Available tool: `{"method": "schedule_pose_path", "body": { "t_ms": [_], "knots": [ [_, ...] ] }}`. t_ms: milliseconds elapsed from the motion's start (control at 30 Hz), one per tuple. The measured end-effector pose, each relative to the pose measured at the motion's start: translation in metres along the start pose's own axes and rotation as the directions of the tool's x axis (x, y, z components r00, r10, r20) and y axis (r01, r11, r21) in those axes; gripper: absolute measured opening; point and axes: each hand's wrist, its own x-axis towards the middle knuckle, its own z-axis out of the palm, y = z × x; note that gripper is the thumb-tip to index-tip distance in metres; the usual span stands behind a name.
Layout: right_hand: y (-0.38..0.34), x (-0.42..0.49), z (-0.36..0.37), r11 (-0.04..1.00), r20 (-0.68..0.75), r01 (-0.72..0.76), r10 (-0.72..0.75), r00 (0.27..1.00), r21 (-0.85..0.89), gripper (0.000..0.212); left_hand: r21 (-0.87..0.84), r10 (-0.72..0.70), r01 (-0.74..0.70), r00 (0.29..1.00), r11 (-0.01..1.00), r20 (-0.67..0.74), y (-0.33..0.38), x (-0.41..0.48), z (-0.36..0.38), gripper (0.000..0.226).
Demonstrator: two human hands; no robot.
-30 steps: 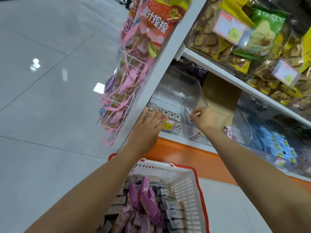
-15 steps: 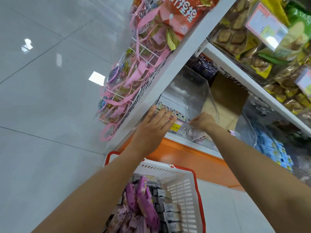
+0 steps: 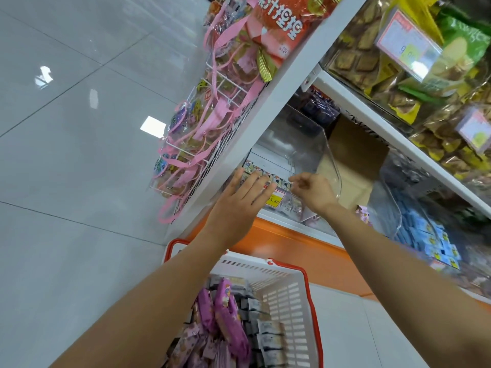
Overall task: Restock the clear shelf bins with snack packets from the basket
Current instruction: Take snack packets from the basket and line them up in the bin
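Note:
A white basket with red handles (image 3: pixel 292 293) sits low in front of me, filled with pink snack packets (image 3: pixel 228 322) and grey ones (image 3: pixel 271 338). On the bottom shelf stands a clear bin (image 3: pixel 300 144), mostly bare, with a row of small packets (image 3: pixel 265 174) along its front and a yellow price tag (image 3: pixel 273 199). My left hand (image 3: pixel 239 205) lies flat with straight fingers against the bin's front. My right hand (image 3: pixel 313 192) is at the bin's front lip with curled fingers; whether it holds anything is unclear.
A neighbouring clear bin of blue packets (image 3: pixel 425 235) stands to the right, with brown cardboard (image 3: pixel 353 166) between the bins. The shelf above holds bagged biscuits (image 3: pixel 372 62). A wire rack of pink-ribboned gift bags (image 3: pixel 202 128) hangs on the shelf end. Grey tiled floor (image 3: pixel 79 181) spreads left.
My right hand has drawn back from inside the bin to its front lip. My left hand has stayed flat against the bin's front. My view has tilted slightly.

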Motion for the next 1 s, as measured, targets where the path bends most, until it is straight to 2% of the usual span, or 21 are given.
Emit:
{"method": "schedule_pose_path", "body": {
  "t_ms": [200,333,433,500,600,667,733,833,933,1000],
  "knots": [
    [-0.015,-0.035,-0.007,0.927,-0.103,0.246,-0.226,0.969,0.283,0.025,0.001,-0.052,0.052,0.996,0.999,0.067,0.007,-0.001,-0.007,0.08],
    [-0.016,-0.066,-0.008,0.854,-0.171,0.405,-0.368,0.914,0.327,0.022,0.035,-0.062,0.058,0.989,0.998,0.132,0.009,-0.018,-0.009,0.091],
    [-0.003,-0.091,0.01,0.824,-0.136,0.449,-0.429,0.893,0.346,0.02,0.019,-0.017,0.014,0.977,1.0,0.212,0.01,-0.037,-0.008,0.083],
    [0.013,-0.1,0.031,0.852,-0.031,0.389,-0.405,0.914,0.349,0.018,0.022,0.033,-0.042,0.952,0.999,0.306,0.011,-0.046,-0.003,0.069],
    [0.041,-0.107,0.07,0.924,0.153,0.291,-0.334,0.93,0.248,0.019,-0.002,0.055,-0.061,0.888,0.998,0.457,0.013,-0.059,0.007,0.058],
    [0.06,-0.108,0.095,0.957,0.255,0.225,-0.267,0.929,0.183,0.02,-0.062,0.031,0.005,0.824,0.998,0.565,0.015,-0.069,0.018,0.061],
    [0.078,-0.108,0.118,0.98,0.362,0.156,-0.19,0.913,0.121,0.021,-0.045,0.003,0.04,0.711,0.998,0.703,0.015,-0.078,0.027,0.069],
    [0.096,-0.11,0.152,0.997,0.506,0.074,-0.081,0.859,0.033,0.02,0.004,-0.052,0.078,0.614,0.997,0.788,0.01,-0.089,0.038,0.075],
    [0.106,-0.114,0.185,0.999,0.607,-0.029,0.043,0.793,-0.033,0.016,0.021,-0.075,0.101,0.571,0.995,0.818,-0.001,-0.103,0.048,0.083],
    [0.109,-0.116,0.206,0.995,0.633,-0.083,0.104,0.767,-0.063,0.012,0.023,-0.067,0.081,0.599,0.996,0.798,-0.007,-0.111,0.053,0.086]
  ]
}}
